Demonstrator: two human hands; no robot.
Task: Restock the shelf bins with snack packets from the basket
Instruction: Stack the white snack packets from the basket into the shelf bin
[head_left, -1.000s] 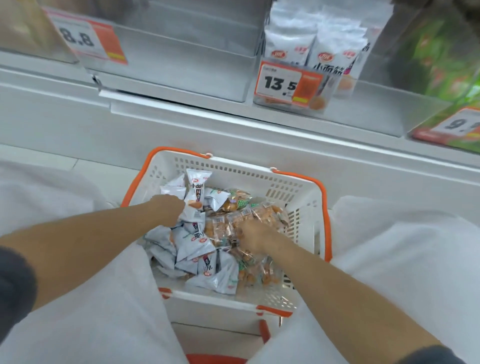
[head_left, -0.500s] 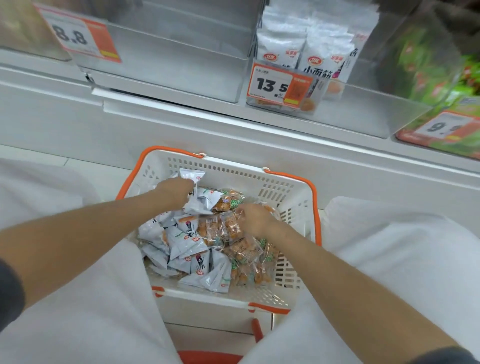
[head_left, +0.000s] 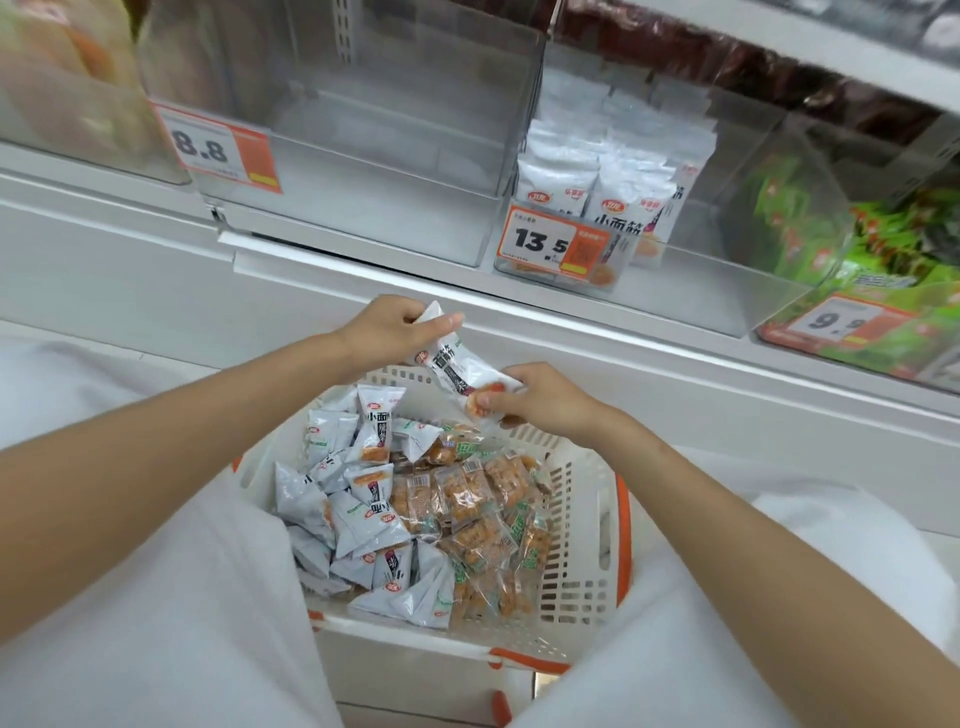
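Two hands hold one white snack packet (head_left: 457, 370) above the basket (head_left: 582, 530), and this is my own grip. My left hand (head_left: 387, 328) pinches the upper end of the packet between thumb and fingers, and my right hand (head_left: 540, 397) is closed on the lower end, where the orange picture is printed. I hold it at both ends, I think, so that it hangs straight and I can turn the printed face to the front before it goes on the shelf.

The basket sits between my knees, close under the shelf edge, so the way up is short. Inside it the white packets (head_left: 363, 499) lie mostly on the left and the clear packets (head_left: 483, 525) with orange pieces lie mostly on the right; many remain, so the task is in my judgement not far along.

The bin with the 13.5 price tag (head_left: 550, 244) already holds packets of the same white design (head_left: 608, 192), so I judge mine belongs there. The bin beside it on the left, next to the 8.8 tag (head_left: 215, 148), looks empty. The next move is only a lift up and slightly right, over the clear front wall.
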